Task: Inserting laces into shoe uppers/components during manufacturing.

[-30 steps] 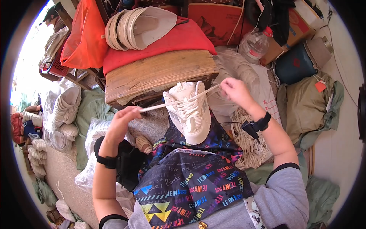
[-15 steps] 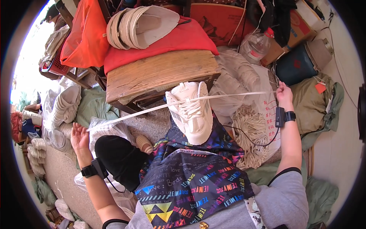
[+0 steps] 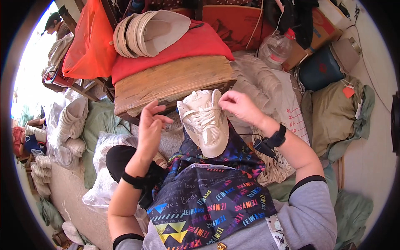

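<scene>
A cream-and-white lace-up sneaker (image 3: 207, 135) sits toe toward me on the patterned dark apron over my lap. Its flat white shoelace (image 3: 204, 111) is threaded through the eyelets, with one stretch lying across the upper. My right hand (image 3: 241, 107) is at the right side of the shoe's opening, thumb and fingers pinched on the lace there. Left of the shoe, apart from it, my left hand (image 3: 151, 125) is raised with its fingers apart; no lace can be made out in it.
A wooden bench (image 3: 175, 77) stands just beyond the shoe, with a red cloth and stacked shoe uppers (image 3: 154, 33) on it. Loose white laces (image 3: 273, 166) lie in a bundle on the right. Bagged shoe parts (image 3: 73, 121) are at left; a plastic bottle (image 3: 277, 48) stands at far right.
Both hands have come inward from wide apart, where they stretched the lace across the shoe. My right hand is now at the shoe's edge, my left a little short of it.
</scene>
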A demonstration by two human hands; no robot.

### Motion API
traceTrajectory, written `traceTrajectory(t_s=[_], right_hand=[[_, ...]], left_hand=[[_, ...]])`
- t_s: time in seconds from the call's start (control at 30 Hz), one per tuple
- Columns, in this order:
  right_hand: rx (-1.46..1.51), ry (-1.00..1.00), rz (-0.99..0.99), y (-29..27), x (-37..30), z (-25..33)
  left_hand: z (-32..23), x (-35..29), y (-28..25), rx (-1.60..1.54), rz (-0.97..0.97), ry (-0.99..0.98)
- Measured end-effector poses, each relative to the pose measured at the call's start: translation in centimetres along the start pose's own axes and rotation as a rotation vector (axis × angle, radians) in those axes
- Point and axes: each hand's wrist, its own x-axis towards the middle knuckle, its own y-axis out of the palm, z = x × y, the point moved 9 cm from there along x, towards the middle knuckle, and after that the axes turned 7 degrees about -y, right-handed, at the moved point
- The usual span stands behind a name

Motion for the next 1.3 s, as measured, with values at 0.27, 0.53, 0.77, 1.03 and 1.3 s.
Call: traceTrajectory(t_s=[0.27,0.53,0.77,1.03,1.3], right_hand=[[-0.222,0.070,0.083,-0.3,0.9,0.0],[-0.908,-0.427,0.102,2.6,1.3,6.6],[-1.012,-0.782,0.264,3.4,1.7,10.1],[-0.781,-0.493,0.631,2.9,2.8,6.5],[-0.430,-0.137,0.354,2.4,3.2,3.9]], left_hand=[[2.5,0.0,1.9,-0.100,-0.085,-0.112],[2.5,-1.1,1.5,-0.160,-0.037,-0.250],[1.7,-2.3,1.6,-0.406,0.048,-0.363],[4.4,-3.0,0.1,-0.424,-0.063,-0.545],[3.0,-2.1,-0.1,-0.238,-0.086,-0.310]])
